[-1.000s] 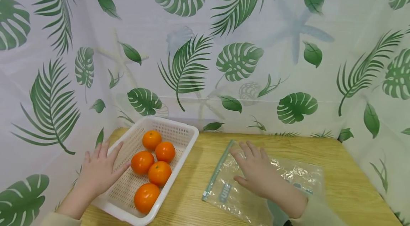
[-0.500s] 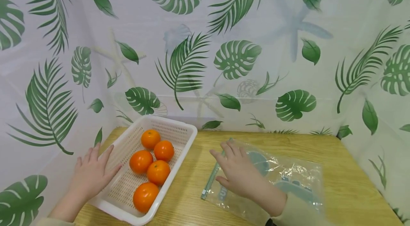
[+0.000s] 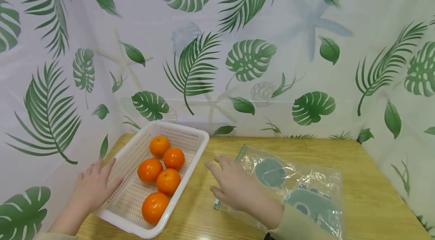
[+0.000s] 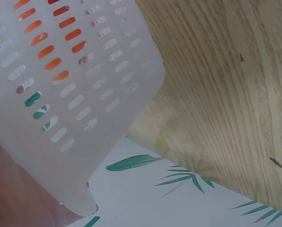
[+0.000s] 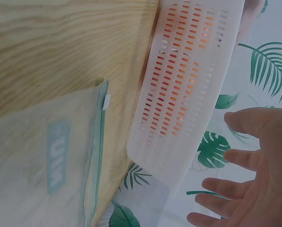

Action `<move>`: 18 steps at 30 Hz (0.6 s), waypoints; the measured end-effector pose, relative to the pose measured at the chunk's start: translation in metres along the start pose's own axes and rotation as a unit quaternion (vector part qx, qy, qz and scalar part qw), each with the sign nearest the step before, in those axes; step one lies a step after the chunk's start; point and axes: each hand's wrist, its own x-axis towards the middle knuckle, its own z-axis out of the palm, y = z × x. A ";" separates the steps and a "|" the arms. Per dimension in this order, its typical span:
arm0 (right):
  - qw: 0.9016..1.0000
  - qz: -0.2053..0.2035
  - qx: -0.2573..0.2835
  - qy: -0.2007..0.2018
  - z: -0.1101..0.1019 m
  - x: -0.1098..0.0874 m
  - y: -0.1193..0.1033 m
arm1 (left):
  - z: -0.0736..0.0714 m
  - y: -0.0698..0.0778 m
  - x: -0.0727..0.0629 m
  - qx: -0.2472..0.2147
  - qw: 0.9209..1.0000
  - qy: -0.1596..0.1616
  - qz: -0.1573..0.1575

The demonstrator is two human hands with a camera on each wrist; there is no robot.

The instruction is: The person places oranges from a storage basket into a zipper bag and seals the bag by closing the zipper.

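A white plastic basket (image 3: pixel 190 172) with slotted walls stands on the table's left half, with several oranges (image 3: pixel 169 181) inside. My left hand (image 3: pixel 90 189) is at the basket's left rim, fingers spread; in the left wrist view part of this hand (image 4: pixel 25 194) lies along the rim. To the basket's right lies a clear zip bag (image 3: pixel 323 179) printed with blue-grey shapes. My right hand (image 3: pixel 239 189) hovers over the bag's zip edge, its fingers towards the basket and holding nothing. In the right wrist view, the right hand's fingers (image 5: pixel 231 188) are spread apart.
The wooden table (image 3: pixel 367 179) ends against a white leaf-printed cloth (image 3: pixel 268 119) at the back and both sides. A white slider (image 5: pixel 107 101) sits at one end of the bag's green zip strip (image 5: pixel 97 156).
My right hand has moved left from over the bag towards the basket, uncovering more of the bag's print. My left hand has shifted slightly down and left along the rim. Oranges and basket stay put.
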 end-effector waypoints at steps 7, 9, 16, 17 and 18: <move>1.000 0.001 0.013 -0.020 0.006 0.012 -0.010 | 0.006 -0.007 -0.001 -0.011 1.000 -0.004 0.000; 1.000 -0.001 0.012 -0.016 0.008 0.015 -0.013 | 0.007 -0.008 -0.002 -0.013 1.000 -0.004 0.000; 0.999 0.014 0.025 -0.039 0.014 0.022 -0.024 | 0.009 -0.008 0.000 -0.018 1.000 -0.004 0.006; 0.999 0.017 0.026 -0.043 0.016 0.023 -0.026 | 0.010 -0.009 0.000 -0.021 1.000 -0.002 0.008; 0.998 0.018 0.029 -0.043 0.017 0.023 -0.029 | 0.010 -0.009 0.000 -0.028 1.000 -0.003 0.008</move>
